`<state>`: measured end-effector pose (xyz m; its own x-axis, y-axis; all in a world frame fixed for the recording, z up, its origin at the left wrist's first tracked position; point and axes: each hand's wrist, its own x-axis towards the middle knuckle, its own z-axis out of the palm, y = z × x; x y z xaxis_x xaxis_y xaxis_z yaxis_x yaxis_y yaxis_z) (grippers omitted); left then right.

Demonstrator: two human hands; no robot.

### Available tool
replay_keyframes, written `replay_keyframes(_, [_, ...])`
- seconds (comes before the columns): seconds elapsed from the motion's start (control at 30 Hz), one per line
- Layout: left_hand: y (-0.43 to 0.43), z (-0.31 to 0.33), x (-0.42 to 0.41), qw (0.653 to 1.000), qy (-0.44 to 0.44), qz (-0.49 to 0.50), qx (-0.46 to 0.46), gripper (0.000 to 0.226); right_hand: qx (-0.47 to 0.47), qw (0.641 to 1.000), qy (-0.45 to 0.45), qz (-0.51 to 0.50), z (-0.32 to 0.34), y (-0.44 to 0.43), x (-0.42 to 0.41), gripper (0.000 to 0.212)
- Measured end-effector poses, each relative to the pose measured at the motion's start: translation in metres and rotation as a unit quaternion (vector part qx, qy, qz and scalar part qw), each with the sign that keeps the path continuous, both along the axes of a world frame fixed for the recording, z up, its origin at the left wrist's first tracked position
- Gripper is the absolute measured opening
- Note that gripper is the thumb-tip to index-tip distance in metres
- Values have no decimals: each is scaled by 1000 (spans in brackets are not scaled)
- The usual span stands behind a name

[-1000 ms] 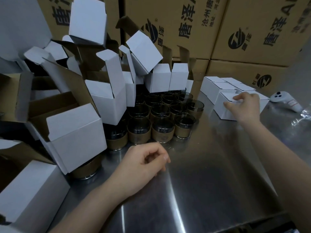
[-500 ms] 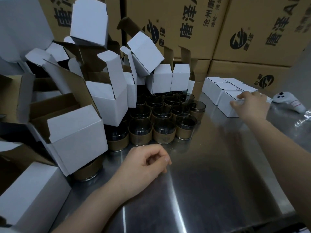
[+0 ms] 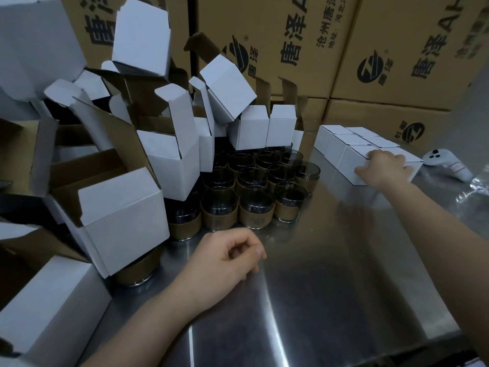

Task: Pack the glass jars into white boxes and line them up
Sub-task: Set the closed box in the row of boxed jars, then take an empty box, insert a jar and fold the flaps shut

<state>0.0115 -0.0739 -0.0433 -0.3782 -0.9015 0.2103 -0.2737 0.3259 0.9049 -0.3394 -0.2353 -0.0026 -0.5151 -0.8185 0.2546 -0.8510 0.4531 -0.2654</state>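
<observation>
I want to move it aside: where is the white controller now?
Head view: the white controller lies far right on the steel table, just right of the closed white boxes that the right hand rests on.

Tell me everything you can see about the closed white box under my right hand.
The closed white box looks like plain matte cardboard, unprinted, with its top shut. It stands upright on the steel table at the near end of a block of closed boxes like it, flush against them. The right hand rests on its top and near edge, covering much of it. Its contents are hidden.
</observation>
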Motion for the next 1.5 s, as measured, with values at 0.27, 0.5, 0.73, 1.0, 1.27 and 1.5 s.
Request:
replay_keyframes(0.27, [-2,0,2,1000,12,7,15,18,-200,964,-82,155,11,33,92,39])
replay_keyframes(0.5, [-3,-2,3,999,21,12,26,20,-289,888,-220,282,14,69,163,29])
replay_keyframes(0.73, [-3,-2,3,999,26,15,30,21,-269,862,-264,339,10,76,203,22])
replay_keyframes(1.0, [-4,-3,4,999,23,14,29,25,-175,804,-349,449,49,61,251,54])
replay_keyframes(1.27, [-5,-4,4,999,20,11,27,26,-199,840,-305,403,77,20,285,60])
replay_keyframes(1.5, [-5,-3,4,999,22,9,28,29,-163,936,-104,293,94,-19,274,84])
